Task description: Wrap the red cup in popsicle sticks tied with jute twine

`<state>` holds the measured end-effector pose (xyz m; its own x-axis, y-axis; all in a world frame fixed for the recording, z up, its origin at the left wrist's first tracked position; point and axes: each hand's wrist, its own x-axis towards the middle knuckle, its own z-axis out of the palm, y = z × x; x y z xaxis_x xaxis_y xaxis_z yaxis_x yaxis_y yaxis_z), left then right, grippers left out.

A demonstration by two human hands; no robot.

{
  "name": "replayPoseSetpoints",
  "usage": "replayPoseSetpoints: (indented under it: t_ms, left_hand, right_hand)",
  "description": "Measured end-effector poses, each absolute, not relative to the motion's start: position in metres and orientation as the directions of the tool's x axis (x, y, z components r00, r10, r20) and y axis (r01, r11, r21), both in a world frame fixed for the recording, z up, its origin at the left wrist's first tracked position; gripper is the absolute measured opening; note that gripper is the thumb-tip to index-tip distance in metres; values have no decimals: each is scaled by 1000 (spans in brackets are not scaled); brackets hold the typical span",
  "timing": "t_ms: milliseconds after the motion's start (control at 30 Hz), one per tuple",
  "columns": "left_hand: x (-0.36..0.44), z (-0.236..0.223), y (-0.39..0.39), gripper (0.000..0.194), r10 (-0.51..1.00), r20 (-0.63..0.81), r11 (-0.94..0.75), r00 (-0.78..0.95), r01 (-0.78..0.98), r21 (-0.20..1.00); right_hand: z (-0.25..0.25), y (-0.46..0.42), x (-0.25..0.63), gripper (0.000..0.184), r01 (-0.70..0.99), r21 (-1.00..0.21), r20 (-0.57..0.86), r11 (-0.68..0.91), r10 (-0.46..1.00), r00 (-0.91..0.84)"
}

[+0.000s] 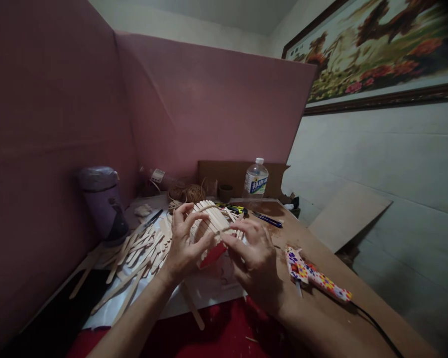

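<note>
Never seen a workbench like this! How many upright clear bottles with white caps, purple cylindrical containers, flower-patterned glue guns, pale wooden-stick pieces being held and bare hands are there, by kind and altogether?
Upright clear bottle with white cap: 1
Purple cylindrical container: 1
Flower-patterned glue gun: 1
Held pale wooden-stick piece: 1
Bare hands, left hand and right hand: 2
Total: 6

Stick-built piece (213, 220): pale wooden sticks (209, 226) lay side by side in a curved wall, crossed by twine (224, 230) near both ends. A red surface (212, 255) showed beneath. The piece was held tilted, inward from the near edge of the bench (293, 232).
</note>
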<state>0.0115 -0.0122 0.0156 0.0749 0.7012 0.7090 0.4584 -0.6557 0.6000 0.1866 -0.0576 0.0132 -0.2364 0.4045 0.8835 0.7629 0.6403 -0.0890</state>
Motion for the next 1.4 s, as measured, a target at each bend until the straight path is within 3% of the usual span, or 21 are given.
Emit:
replayPoseSetpoints:
  t_ms: [133, 333, 800, 1200, 1400]
  left_hand:
    - [13, 17, -16, 22, 670, 735, -687, 104, 464, 560]
    - [13, 19, -20, 50, 596, 776, -733, 208, 535, 420]
    - [17, 22, -31, 46, 550, 751, -810, 365, 454, 372]
    - [23, 25, -38, 50, 543, 744, -808, 390, 486, 334]
    - [26, 26, -41, 51, 542, 751, -800, 378, 507, 321]
  right_hand:
    - [9, -68, 192, 24, 793, 19, 878, 609, 369, -304]
    - [6, -74, 196, 23, 807, 138, 894, 574, 278, -351]
    - [8, -98, 208, 25, 773, 334, 828, 539, 225, -514]
    - [4, -104, 211, 25, 759, 333, 807, 559, 247, -536]
    - [7, -104, 211, 23, 745, 212, 841, 633, 270, -469]
